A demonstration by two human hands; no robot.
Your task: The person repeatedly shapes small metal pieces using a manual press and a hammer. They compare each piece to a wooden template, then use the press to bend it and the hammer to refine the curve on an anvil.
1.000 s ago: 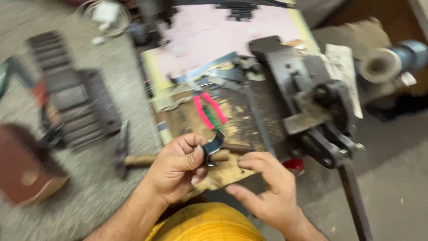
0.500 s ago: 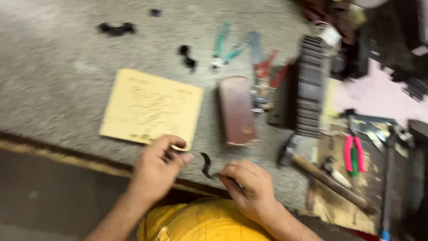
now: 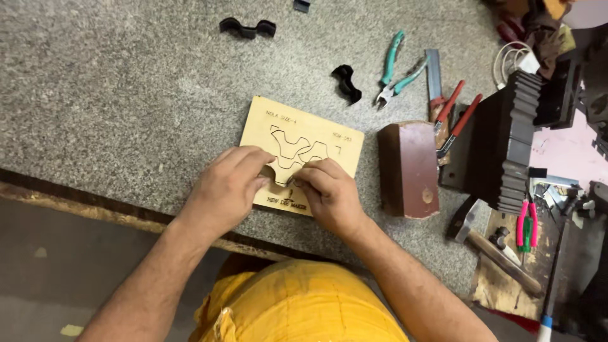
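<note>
A pale wooden board [image 3: 316, 136] with a wavy outline cut into it lies flat on the speckled grey bench [image 3: 126, 95]. My left hand [image 3: 225, 190] and my right hand [image 3: 329, 193] meet over the board's near half. Their fingertips pinch together at the lower edge of the outline. Only a sliver of a small curved black strip [image 3: 289, 183] shows between the fingers; the rest is hidden.
Two bent black pieces [image 3: 346, 82] [image 3: 247, 27] lie beyond the board. To the right are teal pliers [image 3: 396, 69], a brown block [image 3: 408, 168], red-handled pliers [image 3: 459, 117], a ribbed black block [image 3: 506, 145], a hammer [image 3: 500, 256] and pink-handled pliers [image 3: 525, 225]. The bench edge [image 3: 95, 206] runs under my forearms.
The view swung left from the vise area to the board. My hands carried the black strip over and came down onto the board's cut outline.
</note>
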